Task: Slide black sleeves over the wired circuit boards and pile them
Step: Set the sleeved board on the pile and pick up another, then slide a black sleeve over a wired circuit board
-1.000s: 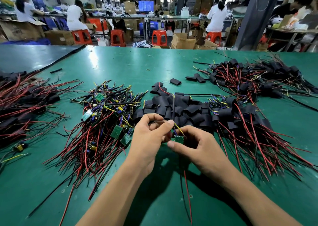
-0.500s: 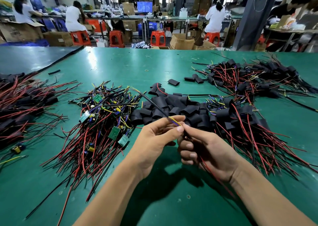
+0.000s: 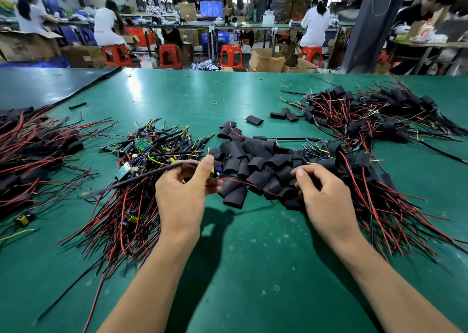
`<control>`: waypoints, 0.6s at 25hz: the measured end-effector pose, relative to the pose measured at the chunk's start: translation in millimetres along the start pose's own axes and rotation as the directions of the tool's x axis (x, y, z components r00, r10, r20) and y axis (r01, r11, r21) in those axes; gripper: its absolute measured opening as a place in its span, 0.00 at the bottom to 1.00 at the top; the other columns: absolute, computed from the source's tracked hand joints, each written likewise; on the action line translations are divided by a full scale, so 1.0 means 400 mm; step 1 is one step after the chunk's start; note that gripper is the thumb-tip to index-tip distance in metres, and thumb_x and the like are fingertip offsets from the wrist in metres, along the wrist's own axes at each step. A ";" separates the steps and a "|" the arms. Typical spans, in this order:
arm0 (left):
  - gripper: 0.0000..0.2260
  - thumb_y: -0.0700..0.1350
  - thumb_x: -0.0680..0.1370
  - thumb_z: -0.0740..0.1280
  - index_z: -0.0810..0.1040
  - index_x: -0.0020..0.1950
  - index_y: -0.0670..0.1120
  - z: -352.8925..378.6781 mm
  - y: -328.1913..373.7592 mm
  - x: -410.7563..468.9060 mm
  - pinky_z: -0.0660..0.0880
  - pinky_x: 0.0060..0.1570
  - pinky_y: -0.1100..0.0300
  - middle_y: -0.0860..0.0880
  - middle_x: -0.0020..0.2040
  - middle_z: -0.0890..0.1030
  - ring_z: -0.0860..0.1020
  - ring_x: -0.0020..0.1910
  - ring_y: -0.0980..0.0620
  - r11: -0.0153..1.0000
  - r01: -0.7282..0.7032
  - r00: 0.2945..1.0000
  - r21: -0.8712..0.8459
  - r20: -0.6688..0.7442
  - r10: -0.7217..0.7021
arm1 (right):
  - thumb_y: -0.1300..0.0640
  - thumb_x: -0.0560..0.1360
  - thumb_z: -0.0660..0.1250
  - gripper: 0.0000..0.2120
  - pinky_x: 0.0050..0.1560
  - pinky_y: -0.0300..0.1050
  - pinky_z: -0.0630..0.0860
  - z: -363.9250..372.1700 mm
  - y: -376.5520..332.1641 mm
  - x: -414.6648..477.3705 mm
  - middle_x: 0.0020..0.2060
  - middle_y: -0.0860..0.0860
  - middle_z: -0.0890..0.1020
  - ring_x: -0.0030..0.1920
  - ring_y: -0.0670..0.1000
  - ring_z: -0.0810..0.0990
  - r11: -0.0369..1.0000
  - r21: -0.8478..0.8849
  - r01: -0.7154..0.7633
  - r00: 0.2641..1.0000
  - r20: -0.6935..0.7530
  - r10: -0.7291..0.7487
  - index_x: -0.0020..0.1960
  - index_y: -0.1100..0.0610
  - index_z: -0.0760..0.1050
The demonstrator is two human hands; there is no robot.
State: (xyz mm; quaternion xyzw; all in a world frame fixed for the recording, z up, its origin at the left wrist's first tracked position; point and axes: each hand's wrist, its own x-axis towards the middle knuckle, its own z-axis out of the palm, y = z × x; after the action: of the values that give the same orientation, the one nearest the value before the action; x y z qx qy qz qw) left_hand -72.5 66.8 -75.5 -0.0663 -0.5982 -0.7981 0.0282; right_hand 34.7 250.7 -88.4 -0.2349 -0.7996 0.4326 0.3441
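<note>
Our left hand is clenched on a wired circuit board. Thumb and forefinger pinch its leads just above the bench. The dark leads trail off blurred toward 9 o'clock and a red wire runs toward 3 o'clock. The board itself is mostly hidden behind our fingers.

Our right hand has its fingers curled, with the tips in the near edge of the loose black sleeves. We cannot tell whether it grips one. These sleeves lie heaped at 12 o'clock, between and just beyond both hands.

At 10 o'clock, touching the left wrist, sprawls the heap of bare boards, with green boards and red and black leads fanning toward us. At 3 o'clock, beside the right hand, is a pile of sleeved boards. A second sleeved pile lies at 1 o'clock, farther back, with a few stray sleeves near it. A third pile sits at 9 o'clock by the bench edge.

Beyond the bench, at 12 o'clock, people sit on red stools among cardboard boxes.
</note>
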 end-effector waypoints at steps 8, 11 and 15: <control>0.06 0.36 0.75 0.73 0.78 0.39 0.39 -0.010 0.004 0.014 0.83 0.41 0.57 0.44 0.33 0.82 0.82 0.35 0.44 0.982 0.160 0.986 -0.098 -0.025 -0.163 | 0.52 0.69 0.68 0.12 0.57 0.48 0.70 0.004 0.009 -0.012 0.50 0.47 0.75 0.55 0.52 0.71 0.820 -0.567 0.080 0.960 0.266 0.090 0.51 0.46 0.72; 0.05 0.32 0.74 0.72 0.77 0.45 0.39 -0.011 0.004 0.011 0.83 0.45 0.55 0.43 0.35 0.82 0.82 0.40 0.43 0.967 0.226 0.974 -0.116 0.054 -0.221 | 0.54 0.71 0.68 0.14 0.57 0.49 0.71 0.003 0.011 -0.012 0.51 0.49 0.79 0.55 0.54 0.73 0.822 -0.565 0.073 0.968 0.237 0.077 0.56 0.50 0.73; 0.04 0.32 0.75 0.71 0.77 0.47 0.37 -0.012 0.010 0.010 0.80 0.37 0.63 0.40 0.38 0.82 0.84 0.39 0.42 0.942 0.292 0.956 -0.167 0.067 -0.285 | 0.54 0.77 0.68 0.07 0.50 0.47 0.74 0.004 0.011 -0.011 0.45 0.50 0.82 0.47 0.53 0.78 0.930 -0.364 0.050 0.991 0.130 -0.002 0.54 0.51 0.73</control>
State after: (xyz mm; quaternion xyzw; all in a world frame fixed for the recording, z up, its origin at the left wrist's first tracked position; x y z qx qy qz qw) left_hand -76.2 61.1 -72.3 0.0031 -0.5295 -0.8415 -0.1076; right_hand 36.8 249.5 -94.3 -0.2563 -0.8896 0.2854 0.2480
